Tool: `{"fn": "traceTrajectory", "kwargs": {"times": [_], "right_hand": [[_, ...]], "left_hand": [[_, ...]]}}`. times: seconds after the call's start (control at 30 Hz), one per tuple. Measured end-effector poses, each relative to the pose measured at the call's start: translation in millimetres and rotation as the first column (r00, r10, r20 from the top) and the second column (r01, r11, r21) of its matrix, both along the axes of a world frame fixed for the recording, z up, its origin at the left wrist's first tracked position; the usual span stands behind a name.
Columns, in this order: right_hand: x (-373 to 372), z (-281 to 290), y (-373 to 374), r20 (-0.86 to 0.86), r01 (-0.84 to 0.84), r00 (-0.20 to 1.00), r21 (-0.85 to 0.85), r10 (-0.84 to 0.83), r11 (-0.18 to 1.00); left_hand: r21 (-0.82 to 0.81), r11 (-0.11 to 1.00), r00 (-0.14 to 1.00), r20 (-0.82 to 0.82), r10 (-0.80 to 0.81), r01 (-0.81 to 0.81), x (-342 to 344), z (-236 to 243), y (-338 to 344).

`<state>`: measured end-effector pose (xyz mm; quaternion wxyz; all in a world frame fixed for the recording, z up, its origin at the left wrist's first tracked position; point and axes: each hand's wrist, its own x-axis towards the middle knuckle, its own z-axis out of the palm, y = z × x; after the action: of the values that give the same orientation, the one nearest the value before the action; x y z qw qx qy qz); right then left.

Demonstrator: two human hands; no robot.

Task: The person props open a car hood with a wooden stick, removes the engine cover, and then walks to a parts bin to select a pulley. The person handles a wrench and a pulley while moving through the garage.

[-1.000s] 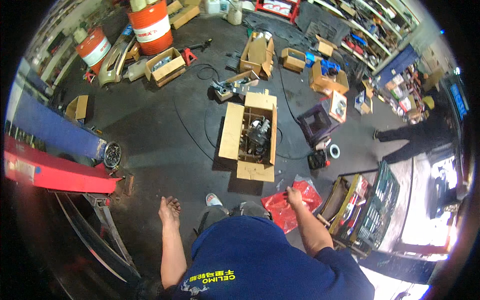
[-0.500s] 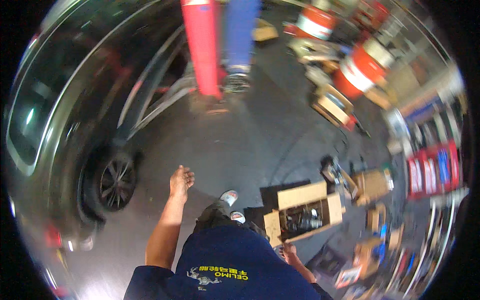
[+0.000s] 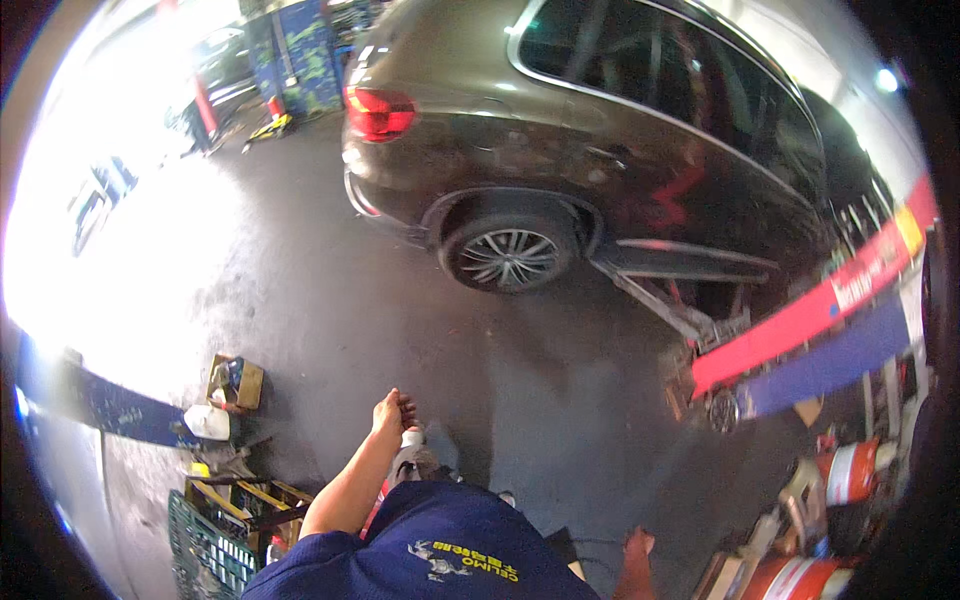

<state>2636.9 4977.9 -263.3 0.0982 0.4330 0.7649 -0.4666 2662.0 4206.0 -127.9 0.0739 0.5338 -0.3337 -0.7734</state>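
head view: worn high, looking steeply down | faces floor (image 3: 330,300) and car (image 3: 620,130) (fisheye, edges bend)

dark car (image 3: 620,130) parked up top, rear wheel (image 3: 508,255) on grey floor (image 3: 330,300) | red and blue lift arms (image 3: 810,340) right | orange drums (image 3: 850,475) lower right | green crate (image 3: 205,550) and white jug (image 3: 208,422) lower left

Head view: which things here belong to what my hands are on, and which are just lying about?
In hand:
left hand, empty, over the floor
nearest it: small cardboard box, white jug

Lying about:
green crate
dark car
red lift arm
orange-and-white drum
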Motion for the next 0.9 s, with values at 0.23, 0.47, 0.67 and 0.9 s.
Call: {"fn": "traceTrajectory", "kwargs": {"times": [0.23, 0.47, 0.67, 0.9], "right_hand": [[-111.4, 54.0, -408.2, -0.062, -0.321, 0.947, -0.173, 0.315, 0.931], [-121.0, 32.8, -719.6, 0.131, -0.935, 0.318, -0.117, 0.939, 0.334], [-214.2, -36.2, -867.2, 0.263, -0.999, -0.030, 0.019, 0.964, -0.036], [-336.6, -60.9, -1128.6, 0.392, -0.980, 0.182, 0.000, 0.902, 0.198]], "left_hand": [[0.061, 0.988, 0.982, -0.114, 0.150, -0.144, 54.7, -11.1, -191.6], [-0.058, 0.877, 0.872, -0.161, 0.463, -0.477, 161.2, 25.5, -413.0], [-0.070, 0.679, 0.669, -0.272, 0.692, -0.730, 270.0, -54.5, -531.1], [-0.091, 0.786, 0.604, 0.587, 0.538, -0.612, 329.8, -122.1, -507.7]]}}
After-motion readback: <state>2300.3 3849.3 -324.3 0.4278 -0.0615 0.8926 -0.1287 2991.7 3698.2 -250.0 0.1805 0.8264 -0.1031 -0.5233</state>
